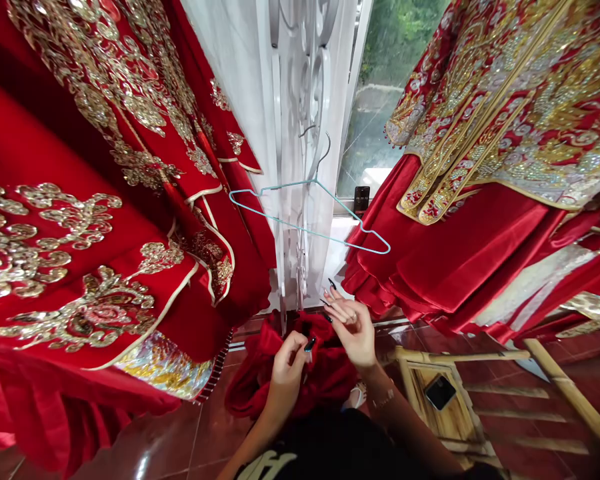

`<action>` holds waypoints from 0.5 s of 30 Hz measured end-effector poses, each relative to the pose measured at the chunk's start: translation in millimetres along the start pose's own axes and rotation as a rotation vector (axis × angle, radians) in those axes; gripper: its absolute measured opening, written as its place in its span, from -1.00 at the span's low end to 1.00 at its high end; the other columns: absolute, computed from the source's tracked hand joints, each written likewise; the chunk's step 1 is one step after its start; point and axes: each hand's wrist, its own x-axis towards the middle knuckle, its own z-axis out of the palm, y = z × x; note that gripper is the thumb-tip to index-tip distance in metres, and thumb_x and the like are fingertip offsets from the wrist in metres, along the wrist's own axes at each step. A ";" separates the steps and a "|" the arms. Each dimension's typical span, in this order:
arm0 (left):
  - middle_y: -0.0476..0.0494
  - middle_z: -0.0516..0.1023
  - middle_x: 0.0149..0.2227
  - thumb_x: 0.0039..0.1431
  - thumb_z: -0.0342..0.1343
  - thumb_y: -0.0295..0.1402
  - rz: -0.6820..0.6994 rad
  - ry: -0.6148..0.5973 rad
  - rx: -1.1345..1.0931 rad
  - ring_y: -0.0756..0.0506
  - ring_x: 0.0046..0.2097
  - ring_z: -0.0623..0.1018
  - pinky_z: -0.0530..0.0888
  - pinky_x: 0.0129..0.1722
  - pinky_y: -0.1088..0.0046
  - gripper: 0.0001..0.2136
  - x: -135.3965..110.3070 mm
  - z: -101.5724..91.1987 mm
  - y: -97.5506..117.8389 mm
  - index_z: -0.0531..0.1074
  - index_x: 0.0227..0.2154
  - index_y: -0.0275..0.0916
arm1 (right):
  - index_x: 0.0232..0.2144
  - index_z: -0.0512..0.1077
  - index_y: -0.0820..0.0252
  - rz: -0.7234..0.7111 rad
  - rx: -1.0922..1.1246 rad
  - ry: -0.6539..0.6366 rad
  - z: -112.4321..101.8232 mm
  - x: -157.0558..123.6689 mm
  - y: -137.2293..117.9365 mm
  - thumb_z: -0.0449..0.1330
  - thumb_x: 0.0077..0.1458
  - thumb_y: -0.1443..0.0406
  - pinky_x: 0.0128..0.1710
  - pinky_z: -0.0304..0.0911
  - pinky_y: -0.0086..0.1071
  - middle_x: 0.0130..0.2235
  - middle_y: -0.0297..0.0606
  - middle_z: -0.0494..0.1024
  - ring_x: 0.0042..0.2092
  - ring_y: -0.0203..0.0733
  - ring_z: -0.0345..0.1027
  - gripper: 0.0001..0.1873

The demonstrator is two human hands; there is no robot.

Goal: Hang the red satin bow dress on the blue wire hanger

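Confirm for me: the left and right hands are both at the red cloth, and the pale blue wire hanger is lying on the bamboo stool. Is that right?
Not quite: the pale blue wire hanger isn't on the bamboo stool. The head view shows it hanging at the white metal scrollwork. The rest stands: the left hand and right hand are both at the red cloth.

Black top with cream block lettering [267, 465], long pointed glossy black fingernails [332, 284], slim finger ring [351, 319], thin metal bracelet [383, 399] on right wrist [373, 377]
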 end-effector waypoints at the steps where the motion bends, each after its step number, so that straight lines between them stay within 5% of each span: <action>1: 0.06 0.31 -0.62 0.01 0.29 -0.01 -0.040 -0.027 -0.020 0.04 -0.56 0.32 0.31 -0.54 0.54 -0.60 -0.7 1.8 -0.3 0.33 -0.60 -0.21 | -0.17 0.48 0.05 0.015 0.039 0.042 2.9 0.9 -0.3 0.35 0.07 0.26 0.05 0.50 -0.07 0.00 -0.16 0.65 0.02 -0.03 0.58 -0.75; 5: 0.04 0.41 -0.60 -0.05 0.32 0.08 -0.191 -0.077 -0.147 0.03 -0.59 0.39 0.31 -0.58 0.55 -0.54 -1.7 2.1 -8.2 0.34 -0.54 -0.22 | -0.29 0.50 0.09 -0.023 -0.058 0.034 -6.6 -6.4 -1.0 0.25 0.16 0.27 -0.13 0.53 -0.19 -0.18 -0.16 0.68 -0.18 -0.10 0.61 -0.94; 11: -0.04 0.54 -0.51 -0.05 0.35 0.08 -0.157 0.009 -0.252 0.02 -0.50 0.50 0.37 -0.46 0.55 -0.53 -4.4 -2.4 -7.4 0.41 -0.47 -0.27 | -0.21 0.64 0.07 -0.027 -0.362 -0.322 -30.1 -33.9 -2.3 0.16 0.15 0.36 -0.11 0.51 -0.24 -0.22 -0.21 0.71 -0.17 -0.12 0.61 -0.74; 15: -0.07 0.57 -0.49 -0.09 0.37 0.10 -0.166 0.055 -0.280 -0.01 -0.47 0.54 0.42 -0.42 0.51 -0.51 -6.6 -1.5 2.0 0.40 -0.49 -0.27 | -0.23 0.64 0.05 -0.101 -0.394 -0.215 -20.2 -42.6 1.6 0.12 0.17 0.41 -0.10 0.51 -0.24 -0.21 -0.21 0.70 -0.14 -0.11 0.60 -0.70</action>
